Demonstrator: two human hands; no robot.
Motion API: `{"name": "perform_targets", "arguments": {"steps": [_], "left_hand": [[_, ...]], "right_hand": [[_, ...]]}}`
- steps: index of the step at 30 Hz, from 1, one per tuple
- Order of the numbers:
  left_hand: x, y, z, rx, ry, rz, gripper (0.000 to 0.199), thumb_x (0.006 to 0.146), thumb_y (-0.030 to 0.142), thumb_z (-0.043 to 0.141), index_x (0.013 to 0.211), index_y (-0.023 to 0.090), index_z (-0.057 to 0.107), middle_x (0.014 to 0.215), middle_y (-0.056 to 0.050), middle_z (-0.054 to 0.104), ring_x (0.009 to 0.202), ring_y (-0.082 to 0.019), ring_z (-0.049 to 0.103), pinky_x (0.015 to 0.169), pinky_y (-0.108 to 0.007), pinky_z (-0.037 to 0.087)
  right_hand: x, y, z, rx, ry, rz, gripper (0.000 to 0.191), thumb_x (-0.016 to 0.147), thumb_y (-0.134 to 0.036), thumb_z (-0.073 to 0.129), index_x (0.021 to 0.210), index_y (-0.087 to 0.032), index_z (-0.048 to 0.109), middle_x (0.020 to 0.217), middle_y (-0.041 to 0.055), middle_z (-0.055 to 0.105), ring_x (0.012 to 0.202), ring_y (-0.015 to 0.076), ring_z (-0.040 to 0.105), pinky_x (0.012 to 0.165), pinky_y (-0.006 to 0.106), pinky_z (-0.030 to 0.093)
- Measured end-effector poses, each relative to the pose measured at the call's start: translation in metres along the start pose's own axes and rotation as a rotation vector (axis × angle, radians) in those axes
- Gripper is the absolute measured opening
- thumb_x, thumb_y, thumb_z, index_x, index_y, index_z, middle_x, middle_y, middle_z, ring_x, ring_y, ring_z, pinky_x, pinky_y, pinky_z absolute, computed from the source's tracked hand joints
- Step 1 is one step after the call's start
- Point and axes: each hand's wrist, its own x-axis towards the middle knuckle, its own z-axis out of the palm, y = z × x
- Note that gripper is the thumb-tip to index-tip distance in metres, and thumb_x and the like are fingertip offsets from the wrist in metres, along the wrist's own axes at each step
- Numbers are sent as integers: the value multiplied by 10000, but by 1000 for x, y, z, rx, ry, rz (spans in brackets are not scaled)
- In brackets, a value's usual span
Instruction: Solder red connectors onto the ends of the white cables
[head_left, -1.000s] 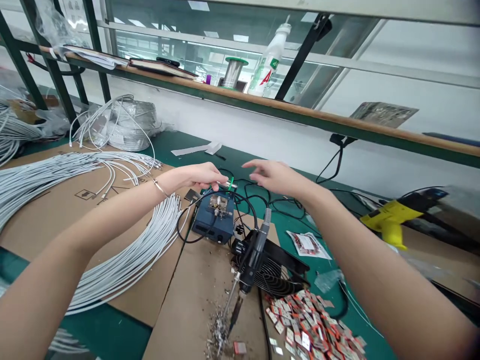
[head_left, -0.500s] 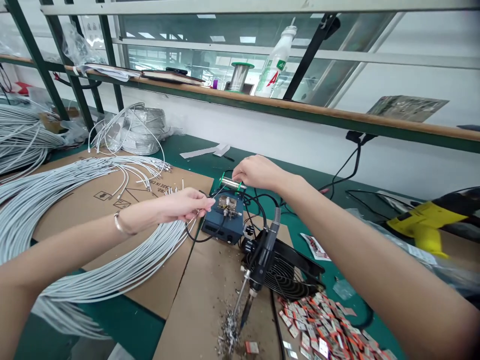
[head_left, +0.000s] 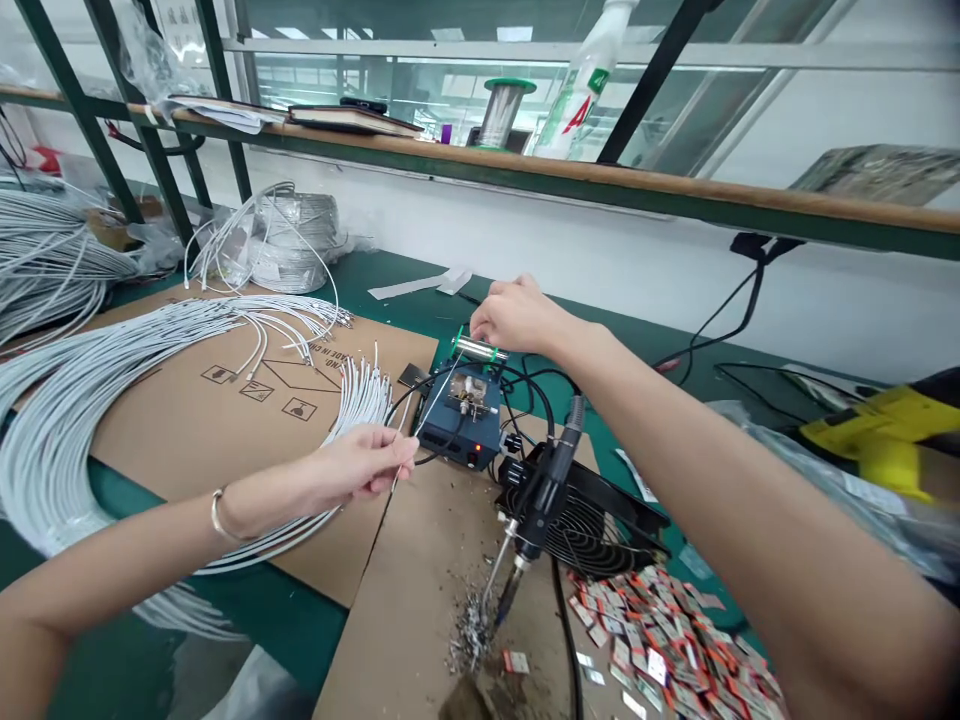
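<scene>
My left hand [head_left: 367, 462] is closed in a pinch on a thin strand of solder wire [head_left: 437, 398]. The strand runs taut up to a small solder spool [head_left: 480, 350] with green rims, lying behind a blue soldering station [head_left: 459, 435]. At that spool my right hand [head_left: 516, 318] has its fingers curled over the top; the fingertips are partly hidden. A soldering iron [head_left: 551, 485] slants down in front, its tip near a heap of solder scraps [head_left: 474, 625]. Left of my left hand lies a fan of white cables [head_left: 364, 395].
A black fan [head_left: 592, 530] lies right of the iron, beyond a pile of small red-and-white pieces [head_left: 675, 640]. White cable bundles [head_left: 150, 350] cover the cardboard [head_left: 300, 375] at left. A shelf [head_left: 450, 165] spans the back, holding a bottle [head_left: 581, 90] and larger spool [head_left: 502, 115].
My left hand has pulled down and toward me, drawing a longer stretch of solder wire from the spool. My right hand stays at the spool. The camera view has shifted.
</scene>
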Motion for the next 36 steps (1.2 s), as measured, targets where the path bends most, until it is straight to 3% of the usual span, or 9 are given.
{"name": "perform_targets", "arguments": {"steps": [4, 8, 10, 14, 16, 22, 29, 32, 36], "left_hand": [[-13, -16, -2, 57, -79, -9, 583, 689, 731, 639, 664, 175, 467, 610, 45, 500, 441, -32, 283, 412, -200, 161], [-22, -19, -25, 491, -350, -83, 459, 770, 611, 626, 663, 168, 567, 625, 0, 569, 529, -92, 458, 486, -221, 316], [-17, -10, -38, 731, -220, 9, 407, 844, 543, 554, 695, 170, 621, 642, -12, 584, 594, -119, 509, 537, -231, 351], [22, 30, -52, 882, 275, 361, 427, 911, 507, 429, 763, 179, 659, 604, -4, 544, 563, -123, 452, 527, -242, 315], [48, 52, -49, 905, 351, 487, 404, 893, 490, 466, 696, 179, 633, 594, -5, 523, 565, -121, 426, 525, -245, 295], [92, 73, -27, 674, -109, 310, 405, 804, 554, 598, 709, 165, 656, 588, 3, 531, 436, -69, 314, 426, -241, 213], [90, 78, -27, 439, -231, 171, 348, 700, 493, 770, 683, 161, 667, 508, 25, 500, 396, -52, 380, 372, -202, 277], [95, 85, -35, 418, -273, 119, 312, 657, 422, 827, 770, 157, 710, 527, 23, 545, 429, -64, 472, 410, -192, 383], [112, 102, -45, 400, -279, 131, 271, 633, 297, 861, 805, 145, 716, 615, 3, 614, 530, -86, 581, 526, -213, 508]], "right_hand": [[-2, 0, 4, 75, -8, 6, 294, 757, -58, 498, 758, -217, 745, 862, 60, 720, 1039, 274, 502, 857, 422, 247], [-3, 9, 5, 123, -7, 60, 278, 745, -52, 504, 750, -197, 741, 849, 76, 718, 1069, 290, 499, 892, 442, 234], [-4, 18, 4, 161, -18, 100, 288, 736, -49, 497, 756, -199, 743, 811, 59, 719, 1021, 277, 540, 900, 444, 248], [-7, 34, 6, 247, -32, 142, 297, 808, -110, 490, 860, -226, 759, 793, 10, 727, 869, 214, 616, 904, 418, 310], [-9, 39, 7, 269, -25, 160, 284, 842, -136, 496, 890, -234, 758, 809, 2, 732, 858, 201, 630, 909, 410, 327], [-10, 48, 9, 278, 13, 256, 227, 886, -180, 530, 904, -223, 752, 800, 12, 730, 900, 217, 631, 943, 433, 333], [-11, 57, 11, 307, 53, 352, 212, 911, -203, 542, 924, -224, 752, 837, 22, 735, 953, 234, 627, 985, 450, 342], [-10, 59, 14, 314, 71, 387, 225, 921, -211, 524, 931, -226, 748, 855, 25, 734, 968, 236, 621, 993, 450, 354], [-9, 62, 18, 283, 100, 465, 290, 919, -210, 499, 1141, -198, 685, 970, 60, 726, 1058, 269, 590, 981, 442, 389]]}}
